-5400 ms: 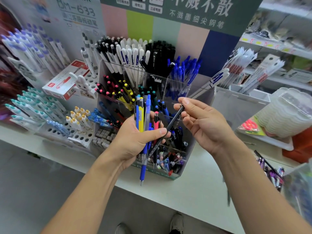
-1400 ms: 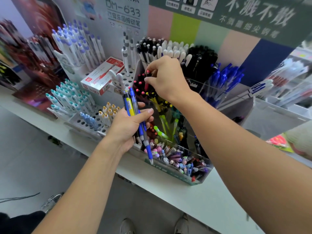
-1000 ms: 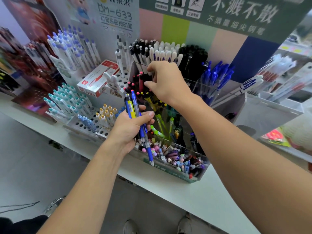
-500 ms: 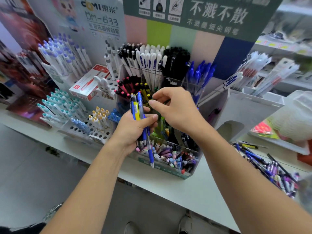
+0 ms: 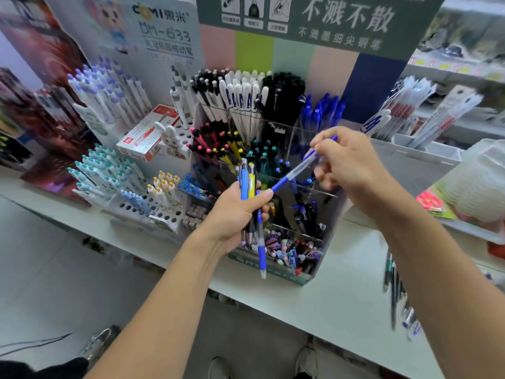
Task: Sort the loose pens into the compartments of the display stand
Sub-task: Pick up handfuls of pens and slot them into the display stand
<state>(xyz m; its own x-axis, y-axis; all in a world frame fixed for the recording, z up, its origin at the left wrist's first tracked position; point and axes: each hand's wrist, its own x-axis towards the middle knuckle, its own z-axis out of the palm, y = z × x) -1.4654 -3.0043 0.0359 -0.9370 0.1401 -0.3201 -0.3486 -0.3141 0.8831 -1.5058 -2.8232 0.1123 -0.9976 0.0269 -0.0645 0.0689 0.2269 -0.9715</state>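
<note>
loose pens lie right of the display stand, near red-and-white box.

a green header board above the pen stand reads "不溅不散" in large white characters, with a smaller line beneath, "不溅墨细尖钢笔". to its left, a white backing card carries the brand "comi 東米" and the number "bm-633". smaller print on the card, on the board's three icon labels and on a red and white box is too blurred to read.
</note>
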